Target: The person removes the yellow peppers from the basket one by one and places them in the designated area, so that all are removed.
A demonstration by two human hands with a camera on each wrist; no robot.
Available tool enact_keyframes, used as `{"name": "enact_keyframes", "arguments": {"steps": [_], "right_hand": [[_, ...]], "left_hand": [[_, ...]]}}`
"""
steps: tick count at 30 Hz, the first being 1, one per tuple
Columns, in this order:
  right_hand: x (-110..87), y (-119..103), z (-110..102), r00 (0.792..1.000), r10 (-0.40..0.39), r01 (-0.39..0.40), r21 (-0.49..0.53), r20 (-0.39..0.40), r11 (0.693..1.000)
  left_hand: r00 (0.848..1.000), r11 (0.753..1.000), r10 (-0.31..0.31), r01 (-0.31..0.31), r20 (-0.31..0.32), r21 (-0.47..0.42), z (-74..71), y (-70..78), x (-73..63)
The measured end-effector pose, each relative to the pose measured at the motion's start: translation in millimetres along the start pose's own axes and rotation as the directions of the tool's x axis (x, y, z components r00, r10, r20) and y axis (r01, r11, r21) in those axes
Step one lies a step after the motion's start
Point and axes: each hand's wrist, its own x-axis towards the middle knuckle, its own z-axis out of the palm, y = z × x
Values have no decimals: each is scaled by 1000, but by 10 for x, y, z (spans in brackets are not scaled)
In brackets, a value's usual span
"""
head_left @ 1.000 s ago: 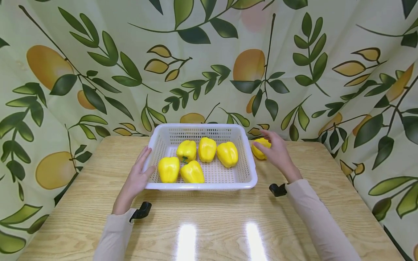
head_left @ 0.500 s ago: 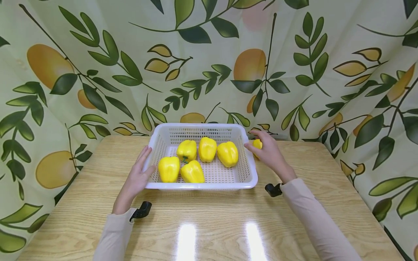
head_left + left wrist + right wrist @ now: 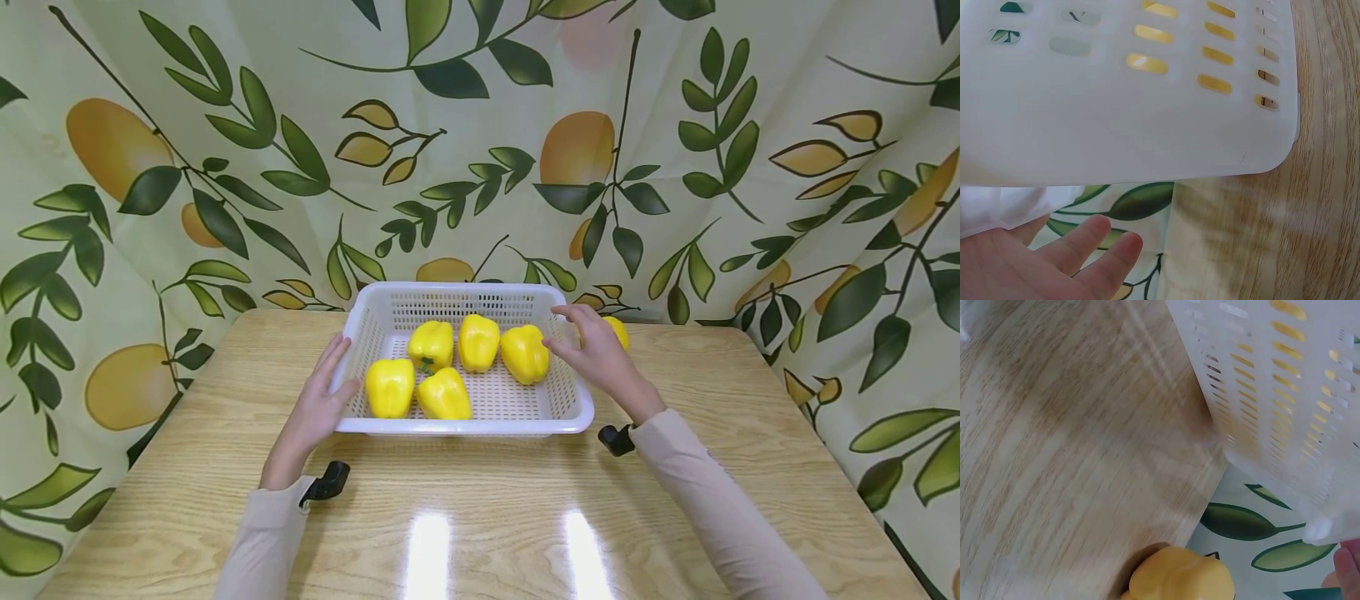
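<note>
A white slotted plastic basket (image 3: 465,427) stands on the table with several yellow bell peppers (image 3: 389,388) in it. My left hand (image 3: 315,412) is at its left rim, fingers fairly straight along the outside and thumb by the rim. The left wrist view shows that hand (image 3: 1079,262) beneath the basket's rim (image 3: 1166,178). Over the right rim reaches my right hand (image 3: 600,354), its thumb and index finger apart, overlapping the pepper (image 3: 525,354) nearest that side. Outside the basket, behind the hand, lies one more yellow bell pepper (image 3: 618,330), partly hidden; it also shows in the right wrist view (image 3: 1179,578).
The light wooden table (image 3: 480,500) ends at its back edge near a hanging leaf-and-fruit patterned curtain (image 3: 480,167), which also runs along both sides. A black wrist camera (image 3: 327,482) sits on the left wrist, another (image 3: 617,440) on the right.
My right hand has moved left from beside the outer pepper to over the basket's right rim. That pepper stays on the table. The left hand and basket hold still.
</note>
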Motion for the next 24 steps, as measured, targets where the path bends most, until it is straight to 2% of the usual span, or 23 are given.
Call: {"name": "enact_keyframes", "arguments": {"steps": [7, 24], "right_hand": [[29, -33, 52, 999, -22, 22, -8, 37, 1000], [106, -163, 224, 995, -42, 46, -34, 95, 998]], "left_hand": [[1000, 1000, -4, 4, 9, -14, -12, 27, -19], [1000, 1000, -11, 11, 7, -9, 10, -18, 9]]}}
